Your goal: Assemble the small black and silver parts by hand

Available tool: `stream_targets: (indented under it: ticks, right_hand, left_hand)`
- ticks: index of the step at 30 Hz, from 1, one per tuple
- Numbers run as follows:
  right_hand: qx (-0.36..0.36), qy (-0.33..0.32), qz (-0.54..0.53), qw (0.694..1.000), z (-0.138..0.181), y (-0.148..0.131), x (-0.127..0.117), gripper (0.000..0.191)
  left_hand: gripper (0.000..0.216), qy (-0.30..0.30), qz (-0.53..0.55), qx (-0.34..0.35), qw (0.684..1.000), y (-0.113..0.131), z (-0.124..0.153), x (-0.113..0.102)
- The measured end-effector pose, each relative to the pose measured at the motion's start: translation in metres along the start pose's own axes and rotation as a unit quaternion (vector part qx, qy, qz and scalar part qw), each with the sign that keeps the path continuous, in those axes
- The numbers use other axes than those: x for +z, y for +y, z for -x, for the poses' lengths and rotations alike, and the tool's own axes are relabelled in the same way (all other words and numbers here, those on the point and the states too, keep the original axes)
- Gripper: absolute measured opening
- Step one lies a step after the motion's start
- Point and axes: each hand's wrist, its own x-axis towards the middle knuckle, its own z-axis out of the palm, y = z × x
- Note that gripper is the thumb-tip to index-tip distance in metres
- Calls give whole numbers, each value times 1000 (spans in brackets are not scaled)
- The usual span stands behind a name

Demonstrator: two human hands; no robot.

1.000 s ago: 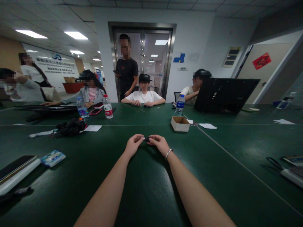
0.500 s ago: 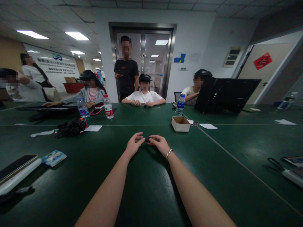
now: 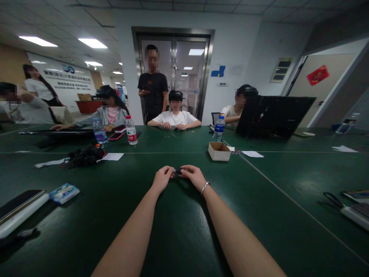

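Observation:
Between my hands, just above the green table (image 3: pixel 178 215), is a small dark stick-like object (image 3: pixel 177 171) with a lighter grey part at its left end; its exact kind is too small to tell. My left hand (image 3: pixel 163 178) pinches the grey left end between thumb and fingertips. My right hand (image 3: pixel 194 177), with a silver bracelet (image 3: pixel 205 187) at the wrist, grips the black right end. The fingers hide both ends of the object. An open cardboard box (image 3: pixel 219 152) stands beyond my right hand.
Bottles (image 3: pixel 131 130) stand farther back. A black cable bundle (image 3: pixel 83 157) and paper (image 3: pixel 113 156) lie left; a phone (image 3: pixel 20 204) and a blue packet (image 3: pixel 63 193) are nearer. A monitor (image 3: pixel 275 115) stands right. Several people are around the table.
My left fingers have closed on the object's left end, where a grey part now shows. My right hand has stayed almost in place with its hold.

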Motion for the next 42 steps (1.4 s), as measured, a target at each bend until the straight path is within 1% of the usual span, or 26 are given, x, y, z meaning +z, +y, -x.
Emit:
stream_targets:
  ticks: [1,2,3,4,7,8,9,11,13,14,17,18,21,23,25,30,31,34,35,37,40,42]
  right_hand:
    - [1,0,-1,1000,0,-1,0,33]
    - [3,1,-2,1000,1,-1,1,33]
    - [4,1,-2,1000,1,-2,1,33]
    - [5,2,-1,1000,1,-2,1,32]
    - [4,2,0,1000,1,-3,2,32]
    - [4,1,0,1000,1,-3,2,31]
    - [3,1,-1,1000,1,-3,2,31]
    - [4,0,-3,1000,1,-3,2,32]
    - [8,2,-4,1000,1,-3,2,32]
    - [9,3,-5,1000,1,-3,2,32]
    - [8,4,-4,1000,1,-3,2,32]
    - [7,4,-3,1000,1,-3,2,32]
    - [8,-1,-2,1000,1,-3,2,31]
    - [9,-1,0,1000,1,-4,2,30]
    - [8,-1,3,1000,1,-4,2,30]
    - [5,-3,4,1000,1,-2,1,31]
    - [4,-6,5,1000,0,-1,1,32]
    - [-2,-13,10,1000,0,0,0,31]
    - [-4,-13,12,1000,0,0,0,31]
    - [-5,-10,14,1000,1,-1,0,31]
    - [2,-11,10,1000,2,-3,0,31]
    - [3,-11,8,1000,2,-3,1,31]
  left_hand:
    - [27,-3,7,26,1000,-1,0,0]
    - [33,-1,19,44,999,-1,-1,0]
    - [40,2,30,49,998,-2,-1,-1]
    - [43,5,37,39,999,-2,-1,-1]
    - [34,1,24,-23,999,-3,-2,-1]
    - [34,-4,14,-28,1000,-3,-2,-1]
    - [32,-7,7,-17,1000,-3,-2,-1]
    - [27,-12,12,29,999,-3,-2,-1]
    - [37,-9,38,50,998,-3,-2,-1]
    - [40,-6,47,39,998,-3,-2,-1]
    - [33,-3,34,-22,999,-3,-3,0]
    - [32,-6,24,-22,999,-4,-3,0]
    - [27,-14,26,39,999,-5,-4,-1]
    - [37,-7,47,57,997,-6,-4,-2]
    - [42,-1,56,44,997,-6,-4,-3]
    - [32,-20,30,26,999,-6,-5,-3]
    - [33,-18,26,11,999,-6,-4,-3]
    - [49,4,17,-44,999,-3,-4,-1]
    - [50,9,12,-52,999,-1,-4,-1]
    - [46,7,-8,-48,999,0,-3,-2]
    - [43,-15,-58,-32,998,1,-3,-4]
    - [49,-15,-77,-41,996,0,-3,-4]
